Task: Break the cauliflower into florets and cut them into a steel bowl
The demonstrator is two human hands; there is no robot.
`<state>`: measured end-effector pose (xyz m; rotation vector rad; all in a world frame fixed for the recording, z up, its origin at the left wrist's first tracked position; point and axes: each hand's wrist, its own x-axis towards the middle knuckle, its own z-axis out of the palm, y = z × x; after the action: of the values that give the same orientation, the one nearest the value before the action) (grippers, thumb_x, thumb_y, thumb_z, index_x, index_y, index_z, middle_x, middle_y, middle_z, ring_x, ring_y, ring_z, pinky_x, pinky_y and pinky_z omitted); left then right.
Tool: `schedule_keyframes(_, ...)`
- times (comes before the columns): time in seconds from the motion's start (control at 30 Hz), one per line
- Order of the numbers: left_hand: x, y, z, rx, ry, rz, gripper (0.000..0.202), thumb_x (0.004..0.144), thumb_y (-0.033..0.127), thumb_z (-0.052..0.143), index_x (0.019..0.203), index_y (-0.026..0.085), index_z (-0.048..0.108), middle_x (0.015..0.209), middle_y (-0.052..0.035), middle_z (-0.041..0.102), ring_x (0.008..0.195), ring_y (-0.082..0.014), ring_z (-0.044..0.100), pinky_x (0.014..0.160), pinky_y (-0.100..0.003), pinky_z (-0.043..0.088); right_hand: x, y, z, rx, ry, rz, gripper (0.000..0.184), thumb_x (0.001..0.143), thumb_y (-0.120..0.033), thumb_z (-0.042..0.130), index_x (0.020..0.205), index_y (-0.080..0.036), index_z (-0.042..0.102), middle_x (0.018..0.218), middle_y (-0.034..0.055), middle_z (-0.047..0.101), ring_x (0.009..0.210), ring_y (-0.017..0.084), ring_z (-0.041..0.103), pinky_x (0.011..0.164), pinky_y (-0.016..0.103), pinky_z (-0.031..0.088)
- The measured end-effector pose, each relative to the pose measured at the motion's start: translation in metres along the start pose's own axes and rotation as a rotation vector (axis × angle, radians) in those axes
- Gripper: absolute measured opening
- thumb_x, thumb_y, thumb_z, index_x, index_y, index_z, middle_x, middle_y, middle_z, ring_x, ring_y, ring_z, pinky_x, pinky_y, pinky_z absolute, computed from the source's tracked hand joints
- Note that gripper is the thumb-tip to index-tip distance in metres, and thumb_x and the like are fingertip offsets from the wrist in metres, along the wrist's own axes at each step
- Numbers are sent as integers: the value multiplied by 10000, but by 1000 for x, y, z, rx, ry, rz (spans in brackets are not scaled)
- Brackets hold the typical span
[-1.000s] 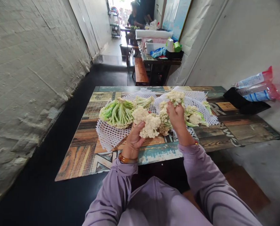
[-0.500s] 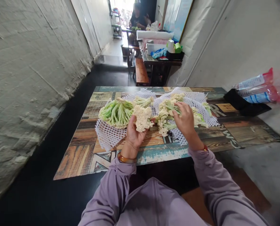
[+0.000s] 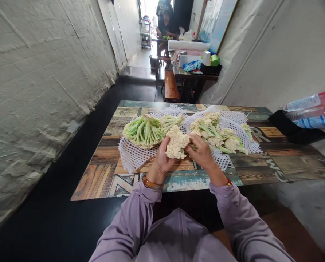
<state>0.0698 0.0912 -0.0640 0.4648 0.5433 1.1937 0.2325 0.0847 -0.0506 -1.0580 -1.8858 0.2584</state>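
My left hand (image 3: 163,158) is closed round a chunk of white cauliflower (image 3: 176,144), held just above the table's near side. My right hand (image 3: 201,153) grips the same chunk from the right, fingers pinched on its edge. Behind my hands, a large green-stemmed cauliflower head (image 3: 144,130) lies upside down on white foam netting (image 3: 132,156). A pile of broken florets (image 3: 214,131) rests on more netting to the right.
The patterned wooden table (image 3: 102,178) stands between a white brick wall on the left and a grey wall on the right. A black pouch (image 3: 290,129) and plastic-wrapped packs (image 3: 312,111) lie at the right. Further back stand a bench, a cluttered table and a person.
My right hand put a floret down on the pile at the right, then came back to the chunk in my left hand and took hold of it. The view shifted slightly.
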Motion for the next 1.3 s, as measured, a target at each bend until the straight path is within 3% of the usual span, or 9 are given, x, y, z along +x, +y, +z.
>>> schedule_keyframes(0.1, -2, -2, 1, -15, -13, -106, 407, 813, 492, 725, 1086, 190, 719, 1093, -80, 763, 862, -234, 727, 658, -305, 603, -5, 0, 7, -34, 62, 39, 256, 993, -414, 437, 967, -235, 617, 1018, 118, 688, 993, 251, 633, 881, 396, 499)
schedule_keyframes(0.2, -5, -1, 5, -25, -20, -95, 371, 788, 428, 766, 1068, 189, 715, 1068, -68, 765, 807, -196, 716, 602, -260, 576, -5, 1, 20, -83, 169, 99, 270, 1000, -407, 383, 896, -239, 567, 906, 115, 669, 889, 256, 618, 804, 384, 477)
schedule_keyframes(0.37, -4, 0, 10, -20, 21, 17, 287, 767, 321, 794, 1010, 192, 711, 1028, -45, 772, 948, -173, 715, 775, -219, 587, -3, 2, 44, -43, 322, 247, 304, 987, -447, 371, 781, -258, 490, 771, 75, 617, 752, 236, 557, 704, 358, 432)
schedule_keyframes(0.53, -2, 0, 10, 16, -29, 39, 456, 760, 324, 784, 1192, 230, 674, 1132, -44, 760, 1120, -209, 694, 895, -267, 585, 3, 1, 55, 73, 415, 391, 331, 970, -457, 400, 697, -269, 405, 673, 19, 529, 653, 200, 472, 663, 341, 417)
schedule_keyframes(0.7, -4, 0, 13, 12, -60, 76, 590, 743, 289, 789, 1300, 204, 612, 1204, -86, 736, 1216, -240, 650, 984, -319, 554, 8, 2, 64, 387, 434, 505, 334, 955, -509, 421, 722, -269, 420, 677, -1, 517, 649, 181, 481, 645, 321, 460)
schedule_keyframes(0.9, -7, -1, 17, 33, 0, 123, 634, 697, 256, 830, 1290, 227, 609, 1219, -79, 728, 1237, -257, 635, 1007, -352, 543, 16, -4, 78, 712, 508, 559, 337, 934, -558, 341, 790, -265, 427, 757, 6, 551, 694, 173, 534, 692, 328, 521)
schedule_keyframes(0.97, -7, 1, 17, 24, 5, 119, 612, 697, 270, 830, 1270, 216, 622, 1207, -77, 733, 1243, -257, 631, 1025, -345, 533, 16, -8, 74, 658, 510, 534, 323, 928, -539, 376, 760, -265, 408, 730, 1, 534, 677, 173, 517, 680, 324, 505)
schedule_keyframes(1.17, -7, 7, 11, -70, -1, 69, 517, 724, 442, 797, 1169, 204, 684, 1195, -70, 740, 1277, -279, 608, 1015, -352, 554, 11, -15, 44, 92, 324, 311, 296, 948, -465, 428, 729, -267, 452, 740, 40, 560, 744, 216, 537, 727, 348, 452)
schedule_keyframes(1.3, -8, 6, 6, -59, 8, 9, 516, 692, 457, 830, 1126, 214, 693, 1212, -88, 728, 1317, -319, 573, 1029, -408, 551, 9, -9, 26, 7, 178, 174, 251, 960, -438, 410, 843, -259, 543, 870, 87, 639, 875, 249, 594, 792, 365, 470)
